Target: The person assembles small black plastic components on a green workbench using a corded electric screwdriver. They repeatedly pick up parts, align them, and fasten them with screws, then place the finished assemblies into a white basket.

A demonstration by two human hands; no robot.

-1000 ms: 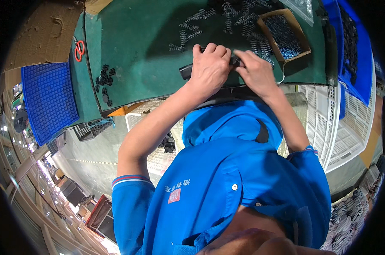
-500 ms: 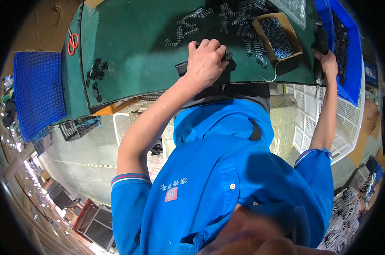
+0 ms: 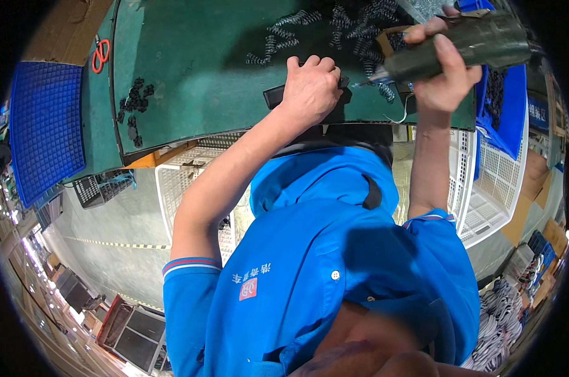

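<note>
My left hand (image 3: 311,91) is closed over a dark, block-like part (image 3: 274,97) near the front edge of the green table (image 3: 203,81). Most of that part is hidden under the fingers; its left end and a bit at the right stick out. My right hand (image 3: 447,85) grips a dark power screwdriver (image 3: 470,45), held above the table on the right. Its thin bit points left toward the dark part, apart from it as far as I can see. Several coil springs (image 3: 278,45) lie beyond my left hand.
A small cardboard box (image 3: 385,44) of metal pieces is partly behind the screwdriver. A blue bin (image 3: 517,119) of black parts stands at the right, above a white basket (image 3: 501,207). Small black pieces (image 3: 133,103), orange-handled scissors (image 3: 100,56) and a blue tray (image 3: 49,125) are at the left.
My right hand has lifted the screwdriver from the table's right edge and swung it left, toward the dark part. My left hand stays on that part.
</note>
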